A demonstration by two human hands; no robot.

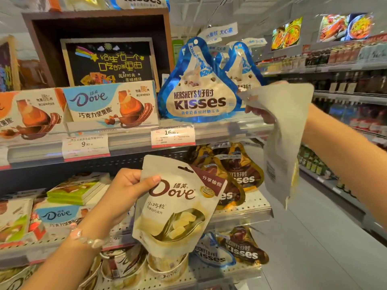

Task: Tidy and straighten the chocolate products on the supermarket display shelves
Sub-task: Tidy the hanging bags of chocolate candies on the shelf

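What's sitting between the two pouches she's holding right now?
In the head view, brown-and-gold Kisses bags on the middle shelf show between the Dove pouch in the left hand and the pouch in the right hand.

The upper shelf [129, 141] carries Dove boxes [113, 102] beside upright blue Kisses bags [199, 97]; the shelf below [240, 208] holds brown Kisses bags [245, 174] and green boxes [75, 191]; the lowest shelf [209, 273] bears what look like Dove tubs [125, 266]

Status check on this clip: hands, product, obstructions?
Left hand grips cream Dove pouch. Right hand holds second pouch, back showing. Both off shelf. Nothing blocking.
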